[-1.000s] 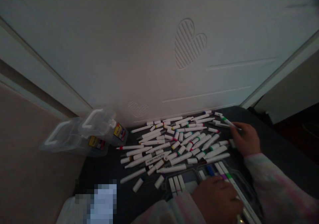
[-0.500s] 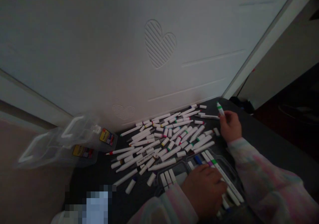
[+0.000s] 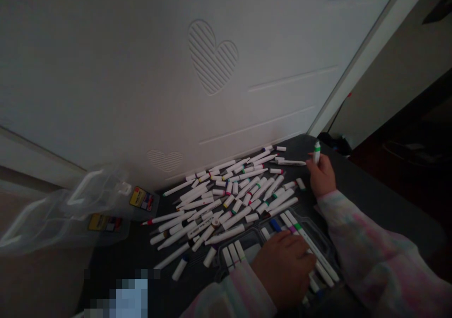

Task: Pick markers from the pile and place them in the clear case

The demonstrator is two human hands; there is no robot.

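My right hand [image 3: 322, 175] grips a white marker [image 3: 317, 154] with a green band, held upright at the far right of the pile; its narrow end points up. Over the open clear case [image 3: 259, 235] lies my left hand [image 3: 287, 266]. Its fingers curl down onto the markers inside, and their tips are hidden, so what they hold cannot be seen. Beside that hand in the case are long white markers [image 3: 316, 249], with blue, purple and green bands showing, and short white-ended markers [image 3: 233, 253]. Behind the case spreads a pile of loose white markers and caps [image 3: 229, 209].
Clear plastic cases [image 3: 97, 191] with handles and yellow labels stand at the left. A white panel [image 3: 158, 73] with embossed hearts rises behind the dark tabletop [image 3: 381, 195]. A blurred-out light patch [image 3: 130, 299] is at lower left.
The green-banded marker in my right hand has turned from leaning left to nearly upright. My left hand stays on the case. The whole view has shifted slightly.
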